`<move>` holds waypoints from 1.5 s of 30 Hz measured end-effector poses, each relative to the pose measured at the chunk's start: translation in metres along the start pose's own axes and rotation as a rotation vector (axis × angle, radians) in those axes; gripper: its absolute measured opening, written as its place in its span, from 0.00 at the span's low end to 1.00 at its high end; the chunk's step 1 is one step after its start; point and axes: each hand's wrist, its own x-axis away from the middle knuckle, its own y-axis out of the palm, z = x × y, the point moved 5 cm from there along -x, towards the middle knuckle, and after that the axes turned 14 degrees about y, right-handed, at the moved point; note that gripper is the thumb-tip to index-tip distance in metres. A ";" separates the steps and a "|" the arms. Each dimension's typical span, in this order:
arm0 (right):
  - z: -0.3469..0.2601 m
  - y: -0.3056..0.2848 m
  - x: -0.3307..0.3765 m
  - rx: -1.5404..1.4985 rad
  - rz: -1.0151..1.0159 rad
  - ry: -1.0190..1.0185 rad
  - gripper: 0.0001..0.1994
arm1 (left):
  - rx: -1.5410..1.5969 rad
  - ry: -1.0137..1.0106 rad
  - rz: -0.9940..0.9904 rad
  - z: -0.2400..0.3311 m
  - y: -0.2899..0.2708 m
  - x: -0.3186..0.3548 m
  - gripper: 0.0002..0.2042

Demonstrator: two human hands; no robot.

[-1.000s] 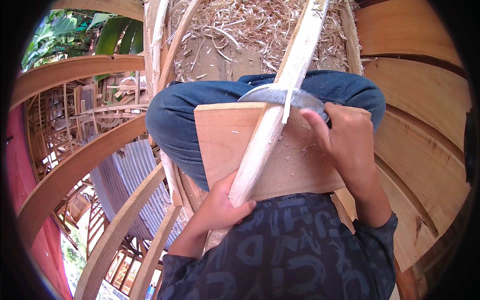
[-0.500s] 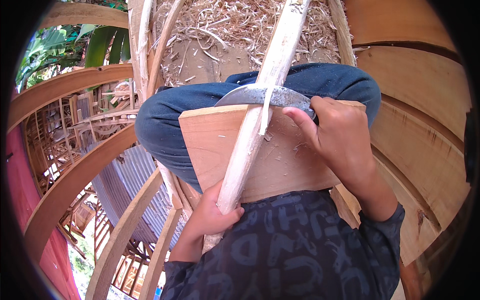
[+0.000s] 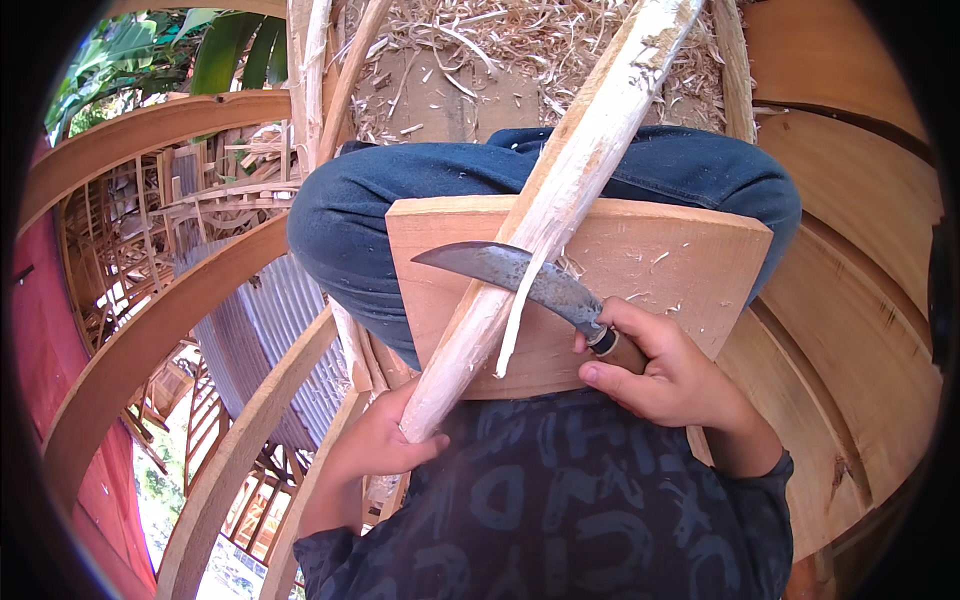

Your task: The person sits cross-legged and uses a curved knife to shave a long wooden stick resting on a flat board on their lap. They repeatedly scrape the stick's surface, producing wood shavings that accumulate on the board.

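My left hand is wrapped around the near end of a long, peeled wooden pole that slants up and away to the right. My right hand grips the wooden handle of a curved knife. Its dark grey blade lies across the pole, the tip pointing left. A thin pale shaving hangs from the pole at the blade and curls down toward me. Under the pole, a flat wooden board rests on my lap against my crossed legs.
Wood shavings cover the planks beyond my knees. Curved wooden ribs rise on the left, with corrugated metal sheets and scrap timber past them. Wide planking curves up along the right side.
The knife has slid down the pole toward me, and the shaving has grown longer. My right hand has drawn nearer my body. The pole tilts further to the right.
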 end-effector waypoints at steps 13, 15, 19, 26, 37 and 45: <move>0.008 0.018 0.000 0.117 -0.073 0.089 0.10 | -0.085 -0.023 0.177 -0.008 0.003 0.007 0.19; 0.004 0.019 -0.001 0.138 -0.199 0.196 0.10 | -0.090 -0.011 0.152 -0.013 0.007 0.010 0.17; 0.005 0.020 -0.001 0.164 -0.293 0.227 0.10 | -0.047 0.023 0.176 -0.012 0.015 0.011 0.13; -0.002 0.008 -0.006 0.152 -0.159 0.192 0.11 | -0.123 -0.045 0.239 -0.036 0.022 0.021 0.10; 0.002 0.023 0.005 0.178 -0.108 0.170 0.08 | -0.098 -0.042 0.241 -0.048 0.030 0.012 0.09; 0.010 0.024 0.007 0.146 -0.035 0.081 0.07 | -0.075 -0.019 0.255 -0.055 0.036 0.007 0.08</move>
